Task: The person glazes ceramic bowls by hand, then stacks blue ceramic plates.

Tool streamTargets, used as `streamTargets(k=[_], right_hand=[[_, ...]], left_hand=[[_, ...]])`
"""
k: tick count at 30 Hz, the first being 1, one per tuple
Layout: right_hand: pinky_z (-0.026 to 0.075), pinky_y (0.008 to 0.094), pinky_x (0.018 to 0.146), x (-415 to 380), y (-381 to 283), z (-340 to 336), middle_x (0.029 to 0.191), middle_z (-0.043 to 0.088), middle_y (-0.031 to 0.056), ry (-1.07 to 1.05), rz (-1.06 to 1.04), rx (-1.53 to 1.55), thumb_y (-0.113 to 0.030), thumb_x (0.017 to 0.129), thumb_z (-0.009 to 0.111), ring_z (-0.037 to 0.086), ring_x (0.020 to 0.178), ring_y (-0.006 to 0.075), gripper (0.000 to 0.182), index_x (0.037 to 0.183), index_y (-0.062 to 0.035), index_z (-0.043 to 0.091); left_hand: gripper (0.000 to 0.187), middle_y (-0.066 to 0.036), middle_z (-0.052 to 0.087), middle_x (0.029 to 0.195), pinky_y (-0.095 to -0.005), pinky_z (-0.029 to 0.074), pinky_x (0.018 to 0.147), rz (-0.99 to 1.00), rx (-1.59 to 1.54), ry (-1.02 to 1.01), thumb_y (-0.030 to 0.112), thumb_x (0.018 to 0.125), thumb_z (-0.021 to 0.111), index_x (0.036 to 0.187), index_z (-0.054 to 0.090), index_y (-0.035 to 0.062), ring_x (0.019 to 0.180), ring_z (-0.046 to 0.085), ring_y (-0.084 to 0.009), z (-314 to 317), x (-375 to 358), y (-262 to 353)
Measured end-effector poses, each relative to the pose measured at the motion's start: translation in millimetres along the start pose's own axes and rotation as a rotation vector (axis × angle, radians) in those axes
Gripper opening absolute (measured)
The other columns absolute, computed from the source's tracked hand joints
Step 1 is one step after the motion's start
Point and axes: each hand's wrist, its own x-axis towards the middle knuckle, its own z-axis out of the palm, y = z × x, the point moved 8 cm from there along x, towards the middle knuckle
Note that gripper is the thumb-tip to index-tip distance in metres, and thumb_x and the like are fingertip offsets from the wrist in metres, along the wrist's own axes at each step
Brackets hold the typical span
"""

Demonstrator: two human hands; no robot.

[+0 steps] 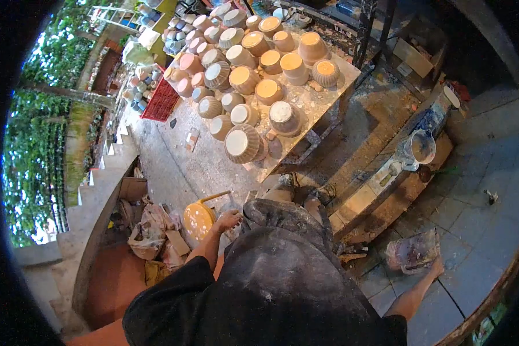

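Observation:
On the right, my right hand (437, 269) is closed at the edge of a stained plastic jug (406, 251), which lies tilted over the grey tiled surface. Its wall is smeared with pinkish and brown residue. My left hand (230, 219) hangs at my other side, fingers curled in, beside a round yellow stool (199, 221) spotted with white. My dark apron (282, 254) is dusted with pale powder.
Ahead, a table (328, 98) carries many upturned clay pots (242, 143). A red crate (160, 101) stands beyond its left side. To the right, a white bucket (422, 147) sits on a ledge (358, 202). Plastic bags (150, 228) are piled at left.

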Motion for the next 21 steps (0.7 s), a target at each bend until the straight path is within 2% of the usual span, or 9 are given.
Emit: streamTargets(k=[2, 4, 7, 8, 10, 14, 17, 20, 21], right_hand=[[0.048, 0.0437, 0.066, 18, 23, 14, 0.102, 0.063, 0.0196, 0.043, 0.049, 0.081, -0.049, 0.084, 0.057, 0.062, 0.080, 0.0340, 0.058, 0.115, 0.0003, 0.058], [0.048, 0.0432, 0.065, 31, 51, 27, 0.106, 0.062, 0.0194, 0.100, 0.104, 0.208, -0.049, 0.083, 0.058, 0.062, 0.080, 0.0335, 0.061, 0.118, 0.0013, 0.056], [0.047, 0.0437, 0.069, -43, 11, -16, 0.118, 0.055, 0.0215, 0.158, 0.107, 0.529, -0.052, 0.076, 0.065, 0.059, 0.089, 0.0323, 0.079, 0.123, 0.0084, 0.048], [0.046, 0.0422, 0.071, -44, 10, -13, 0.110, 0.058, 0.0187, 0.126, 0.081, 0.574, -0.050, 0.078, 0.066, 0.058, 0.088, 0.0297, 0.071, 0.123, 0.0042, 0.051], [0.045, 0.0398, 0.071, -57, 1, -19, 0.105, 0.059, 0.0164, 0.130, -0.031, 0.495, -0.045, 0.081, 0.064, 0.057, 0.086, 0.0287, 0.061, 0.118, 0.0012, 0.054], [0.043, 0.0344, 0.070, -70, -7, -24, 0.091, 0.057, 0.0092, 0.028, -0.292, 0.412, -0.032, 0.085, 0.062, 0.053, 0.080, 0.0234, 0.035, 0.105, -0.0035, 0.056], [0.041, 0.0306, 0.070, -72, -10, -30, 0.085, 0.051, 0.0041, -0.170, -0.498, 0.443, -0.019, 0.085, 0.060, 0.050, 0.080, 0.0177, 0.021, 0.097, -0.0035, 0.054], [0.040, 0.0283, 0.069, -110, -39, -65, 0.084, 0.048, 0.0014, -0.269, -0.525, 0.518, -0.012, 0.083, 0.058, 0.047, 0.080, 0.0137, 0.015, 0.095, -0.0035, 0.053], [0.040, 0.0303, 0.072, -99, -24, -55, 0.088, 0.050, 0.0031, -0.319, -0.521, 0.555, -0.013, 0.082, 0.059, 0.048, 0.081, 0.0154, 0.020, 0.098, -0.0029, 0.053]], left_hand=[[0.024, -0.007, 0.064, 0.085, -0.0296, 0.050, 0.054, 0.098, 0.077, -0.033, 0.022, 0.089, 0.049, 0.099, 0.062, 0.0038, 0.070, 0.065, -0.0168, 4, 13, -3], [0.023, -0.007, 0.063, 0.085, -0.0306, 0.051, 0.054, 0.291, 0.099, -0.107, 0.019, 0.088, 0.048, 0.100, 0.061, 0.0044, 0.071, 0.065, -0.0175, 10, 47, -39], [0.022, -0.008, 0.064, 0.084, -0.0316, 0.052, 0.055, 0.256, 0.097, -0.162, 0.017, 0.088, 0.048, 0.101, 0.061, 0.0043, 0.068, 0.064, -0.0195, 7, 51, -9], [0.023, -0.009, 0.064, 0.085, -0.0319, 0.053, 0.055, 0.159, 0.092, -0.154, 0.018, 0.088, 0.048, 0.101, 0.061, 0.0038, 0.068, 0.064, -0.0197, 3, 55, -10], [0.028, -0.011, 0.066, 0.086, -0.0325, 0.053, 0.058, -0.037, 0.002, -0.152, 0.022, 0.087, 0.048, 0.102, 0.061, 0.0012, 0.068, 0.063, -0.0196, -7, 51, 7], [0.034, -0.011, 0.066, 0.086, -0.0320, 0.051, 0.058, -0.047, -0.004, -0.063, 0.027, 0.086, 0.049, 0.101, 0.062, 0.0003, 0.069, 0.062, -0.0192, -15, 61, 27], [0.034, -0.011, 0.066, 0.086, -0.0319, 0.051, 0.057, -0.036, -0.021, -0.057, 0.027, 0.086, 0.049, 0.101, 0.062, 0.0004, 0.069, 0.062, -0.0193, -9, 62, 38], [0.033, -0.011, 0.066, 0.086, -0.0318, 0.051, 0.057, -0.047, -0.040, -0.044, 0.027, 0.086, 0.049, 0.101, 0.063, 0.0004, 0.070, 0.062, -0.0199, 0, 58, 38], [0.033, -0.011, 0.066, 0.086, -0.0318, 0.050, 0.057, -0.045, -0.049, -0.045, 0.027, 0.087, 0.049, 0.101, 0.063, 0.0003, 0.070, 0.062, -0.0201, 7, 54, 32]])
